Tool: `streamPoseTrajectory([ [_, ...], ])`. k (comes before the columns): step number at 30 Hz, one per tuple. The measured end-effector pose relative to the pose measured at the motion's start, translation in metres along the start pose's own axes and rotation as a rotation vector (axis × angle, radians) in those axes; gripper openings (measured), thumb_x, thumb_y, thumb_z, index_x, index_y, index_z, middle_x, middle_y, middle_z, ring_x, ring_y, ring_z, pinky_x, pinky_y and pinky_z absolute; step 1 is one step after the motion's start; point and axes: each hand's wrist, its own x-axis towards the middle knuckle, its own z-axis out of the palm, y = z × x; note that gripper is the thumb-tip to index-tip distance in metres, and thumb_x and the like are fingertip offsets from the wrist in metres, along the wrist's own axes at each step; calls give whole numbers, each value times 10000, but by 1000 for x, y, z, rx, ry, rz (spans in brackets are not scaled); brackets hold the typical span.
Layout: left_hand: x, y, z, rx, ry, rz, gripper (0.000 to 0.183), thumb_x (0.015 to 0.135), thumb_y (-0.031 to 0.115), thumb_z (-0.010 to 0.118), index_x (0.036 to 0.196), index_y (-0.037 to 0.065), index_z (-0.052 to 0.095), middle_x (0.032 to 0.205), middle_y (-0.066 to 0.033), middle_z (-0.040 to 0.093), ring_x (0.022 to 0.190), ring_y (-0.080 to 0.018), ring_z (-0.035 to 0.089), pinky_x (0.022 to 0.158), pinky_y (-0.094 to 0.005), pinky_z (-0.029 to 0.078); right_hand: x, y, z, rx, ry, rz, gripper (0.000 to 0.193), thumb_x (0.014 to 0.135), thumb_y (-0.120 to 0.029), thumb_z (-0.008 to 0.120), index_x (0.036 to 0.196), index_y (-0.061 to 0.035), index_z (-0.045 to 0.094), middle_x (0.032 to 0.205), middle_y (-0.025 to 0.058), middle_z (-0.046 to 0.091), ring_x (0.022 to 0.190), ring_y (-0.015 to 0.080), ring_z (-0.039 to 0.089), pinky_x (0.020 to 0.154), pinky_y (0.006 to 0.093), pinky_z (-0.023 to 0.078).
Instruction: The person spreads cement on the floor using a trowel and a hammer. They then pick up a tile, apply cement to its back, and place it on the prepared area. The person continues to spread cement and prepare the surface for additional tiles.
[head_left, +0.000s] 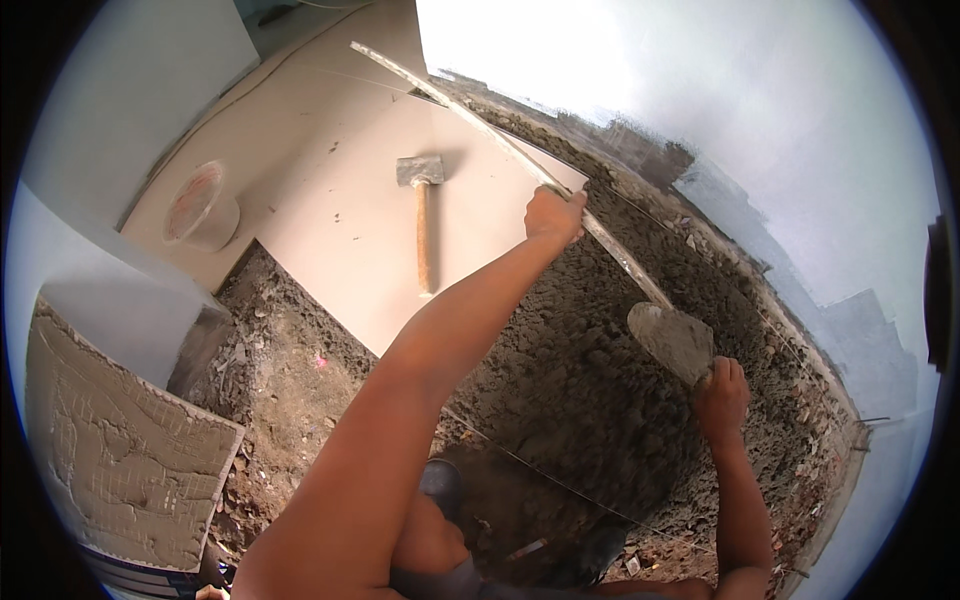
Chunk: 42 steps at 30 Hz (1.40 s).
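My left hand (pixel 556 216) is closed around a long, narrow straightedge (pixel 470 118), which slants from the laid floor tiles down over the rough mortar bed (pixel 590 290). In my right hand (pixel 722 400) is a trowel (pixel 672 340), its grey, mortar-smeared blade over the bed beside the straightedge's lower end. Whether blade and straightedge touch I cannot tell. A mallet (pixel 421 222) with a blocky grey head and wooden handle lies on the beige tile (pixel 330 240) left of my left hand.
A whitish bucket (pixel 212 222) stands on the tiles at the left. At lower left, a tile (pixel 120 440) has its back coated with mortar. A thin string (pixel 510 452) crosses the ground near me. A pale wall (pixel 720 130) with grey patches borders the right side.
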Motion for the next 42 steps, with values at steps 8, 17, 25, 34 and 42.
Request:
streamPoseTrajectory([
  [8, 103, -51, 60, 297, 75, 6, 451, 861, 415, 631, 1019, -7, 642, 725, -108, 709, 784, -286, 711, 827, -392, 529, 57, 59, 74, 133, -133, 140, 208, 786, -24, 639, 961, -1, 529, 965, 168, 552, 911, 405, 578, 733, 466, 483],
  [17, 152, -64, 21, 1157, 199, 647, 425, 810, 122, 583, 1215, 31, 488, 1305, -171, 481, 1262, -365, 439, 1022, -486, 386, 94, 125, 98, 248, -213, 91, 229, 782, -90, 681, 916, -3, 516, 940, 166, 548, 926, 423, 567, 734, 474, 471],
  [25, 231, -67, -22, 1213, -67, 939, 307, 893, 289, 631, 1149, 119, 627, 1153, -85, 615, 1121, -306, 558, 1011, -499, 380, 87, 133, 107, 89, -183, 203, 256, 827, -157, 686, 1009, -20, 569, 1060, 134, 589, 995, 370, 584, 809, 444, 492],
  [34, 266, -38, 1, 1215, 17, 981, 336, 910, 317, 607, 1183, 128, 653, 1115, -91, 633, 1028, -321, 607, 900, -457, 467, -39, 96, -66, -42, -432, 239, 449, 705, -2, 701, 1145, -36, 613, 1119, 193, 587, 1040, 392, 569, 899, 456, 470],
  [42, 301, -54, 25, 1224, 30, 962, 347, 903, 307, 609, 1203, 137, 648, 1133, -107, 619, 1026, -339, 606, 937, -501, 437, -142, 50, -163, -30, -589, 732, 451, 755, -12, 694, 1197, -45, 612, 1176, 221, 595, 1088, 415, 571, 938, 441, 461],
])
